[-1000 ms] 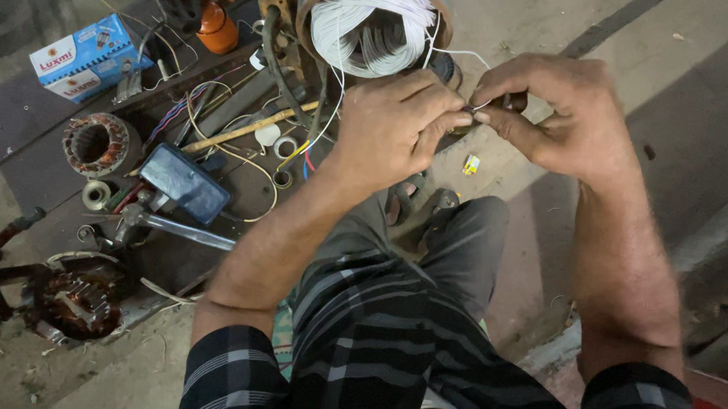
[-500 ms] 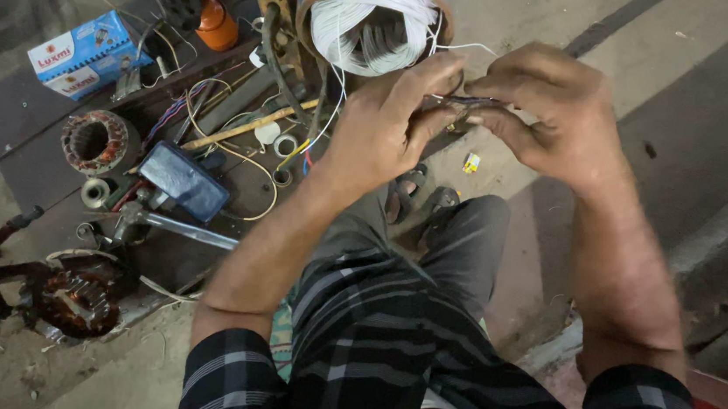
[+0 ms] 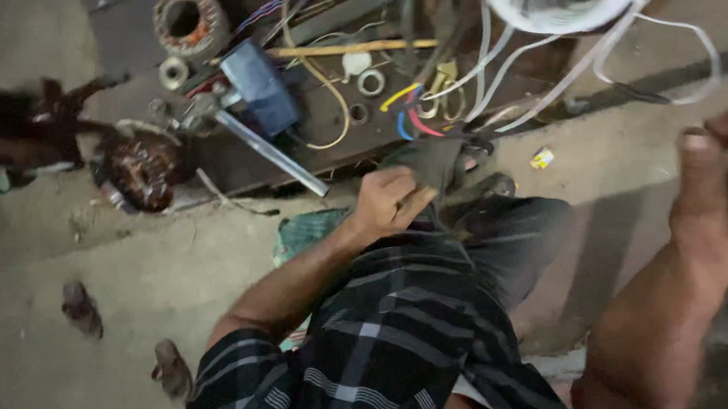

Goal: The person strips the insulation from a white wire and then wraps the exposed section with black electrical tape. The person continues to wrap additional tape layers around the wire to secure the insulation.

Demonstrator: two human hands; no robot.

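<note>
My left hand (image 3: 390,202) rests low on my knee, on the dark trouser leg (image 3: 501,243), with its fingers curled and nothing visible in them. Just beyond it lies a dark sandal (image 3: 451,164). My right hand (image 3: 727,166) is raised at the right edge, blurred, thumb pointing up; what it holds cannot be made out. White wires (image 3: 651,37) loop from a round motor body (image 3: 557,2) at the top edge toward that hand.
On dark boards ahead lie a copper-wound stator (image 3: 189,21), a blue box-shaped device (image 3: 260,90), a metal tube (image 3: 272,154), a wooden stick (image 3: 351,50), coloured wires (image 3: 407,112) and washers. A rusty wound core (image 3: 143,172) and green cloth (image 3: 309,230) lie on the concrete floor.
The hands were together at the motor, working a small piece on the wire. They have parted: the left dropped to my knee, the right swung right. The view has tilted down and left.
</note>
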